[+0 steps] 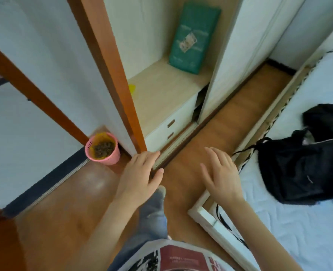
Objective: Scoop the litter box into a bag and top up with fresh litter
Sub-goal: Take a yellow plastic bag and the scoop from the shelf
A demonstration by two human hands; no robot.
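From the head view, both hands reach forward over the wooden floor (54, 208), palms down. The left hand (140, 177) has its fingers (152, 155) straight and slightly spread, holding nothing; the fingertips lie over the bottom of the wardrobe's orange door frame (111, 61), though whether they touch it cannot be told. The right hand (221, 178) is likewise flat with fingers (212, 153) spread and loose, holding nothing, over the floor just beside the bed (308, 231).

The green litter bag (194, 36) stands on the shelf (165, 92) inside the open wardrobe, well apart from both hands. Its long axis runs upright and it leans back against the rear wall, its printed face turned toward the camera.

A pink bin (103, 149) with a yellow liner sits on the floor in the corner left of the door frame, near the left hand, upright with its mouth facing up and dark clumps inside. Something small and yellow (132, 89) shows at the shelf's left edge; what it is cannot be told.

A black backpack (306, 163) lies on the bed's white sheet. Below the shelf are two white drawers (171, 128).
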